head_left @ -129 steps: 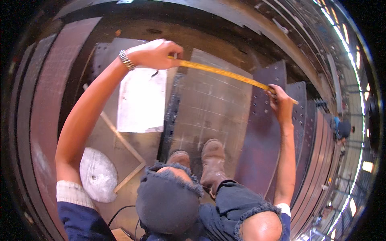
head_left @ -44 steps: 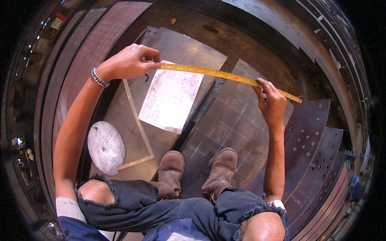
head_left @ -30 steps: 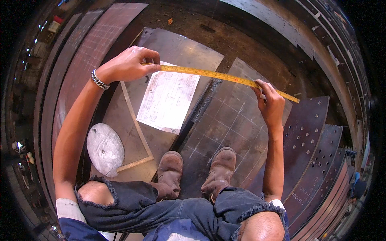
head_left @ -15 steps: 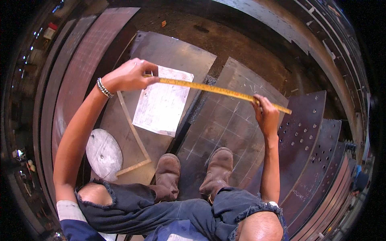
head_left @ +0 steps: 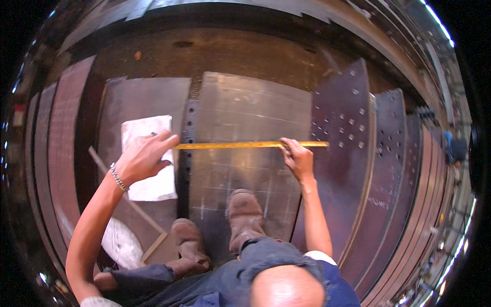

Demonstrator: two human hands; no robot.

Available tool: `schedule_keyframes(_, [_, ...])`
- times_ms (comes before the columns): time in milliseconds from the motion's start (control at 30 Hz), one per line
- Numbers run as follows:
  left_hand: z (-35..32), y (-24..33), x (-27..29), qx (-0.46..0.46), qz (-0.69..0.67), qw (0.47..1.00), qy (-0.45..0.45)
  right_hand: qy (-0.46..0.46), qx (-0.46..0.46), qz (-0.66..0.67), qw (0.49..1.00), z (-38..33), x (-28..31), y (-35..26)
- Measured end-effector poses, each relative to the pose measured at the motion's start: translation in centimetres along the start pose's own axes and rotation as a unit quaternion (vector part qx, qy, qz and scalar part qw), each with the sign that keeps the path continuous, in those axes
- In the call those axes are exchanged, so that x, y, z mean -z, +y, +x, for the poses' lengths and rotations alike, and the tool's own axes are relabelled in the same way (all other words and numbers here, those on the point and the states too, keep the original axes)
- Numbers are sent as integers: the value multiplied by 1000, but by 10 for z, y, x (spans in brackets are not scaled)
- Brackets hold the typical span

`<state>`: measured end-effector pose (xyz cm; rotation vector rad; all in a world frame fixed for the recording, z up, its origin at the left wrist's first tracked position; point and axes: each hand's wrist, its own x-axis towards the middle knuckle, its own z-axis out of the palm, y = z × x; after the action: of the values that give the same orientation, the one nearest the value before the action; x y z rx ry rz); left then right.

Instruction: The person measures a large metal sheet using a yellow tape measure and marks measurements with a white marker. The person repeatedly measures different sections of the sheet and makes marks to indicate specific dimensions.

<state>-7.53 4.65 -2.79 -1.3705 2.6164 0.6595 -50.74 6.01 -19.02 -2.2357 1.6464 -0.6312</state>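
Observation:
A yellow measuring tape (head_left: 230, 145) stretches almost level between my hands, above the steel plates. My left hand (head_left: 146, 156) is at its left end, fingers bent around that end, over the white paper sheet (head_left: 153, 188); the thumb stands a little apart. A small dark tip, too small to name, shows at its knuckles. My right hand (head_left: 297, 159) pinches the tape near its other end, which pokes out past my fingers over a dark plate with holes (head_left: 337, 169). Beneath the tape is a flat steel plate (head_left: 255, 107) marked with pale lines.
The paper lies on another steel plate (head_left: 115, 102). Near it are a thin angled strip (head_left: 140, 215) and a round metal disc (head_left: 121, 243). My boots (head_left: 245, 212) stand on the plates. Leaning plates and bars (head_left: 409, 220) crowd the right; long plates (head_left: 64, 133) line the left.
My view has swung to the right. My left hand has come down and my right hand has shifted leftward in the picture, so the tape now runs nearly level instead of slanting.

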Motion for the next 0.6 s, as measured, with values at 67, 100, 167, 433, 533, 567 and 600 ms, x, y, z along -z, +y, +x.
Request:
schedule_keyframes(67, [24, -4, -13, 19, 25, 999, 17, 16, -32, 3, 999, 0, -3, 17])
schedule_keyframes(100, [38, -2, -17, 28, 39, 999, 20, 20, -49, -2, 999, -1, -1, 26])
schedule_keyframes(167, [57, -10, -26, 18, 58, 996, 64, 38, -45, -27, 998, 7, 1, 29])
schedule_keyframes(433, [115, -48, -58, 38, 55, 993, 95, 74, -49, -43, 995, 27, -21, 52])
schedule_keyframes(533, [126, -63, -69, 26, 25, 994, 101, 89, -36, -47, 994, 33, -31, 56])
schedule_keyframes(567, [128, -68, -71, 31, 20, 995, 94, 83, -34, -46, 995, 34, -34, 57])
schedule_keyframes(600, [129, -73, -73, 36, 15, 995, 87, 78, -32, -46, 995, 35, -36, 57])
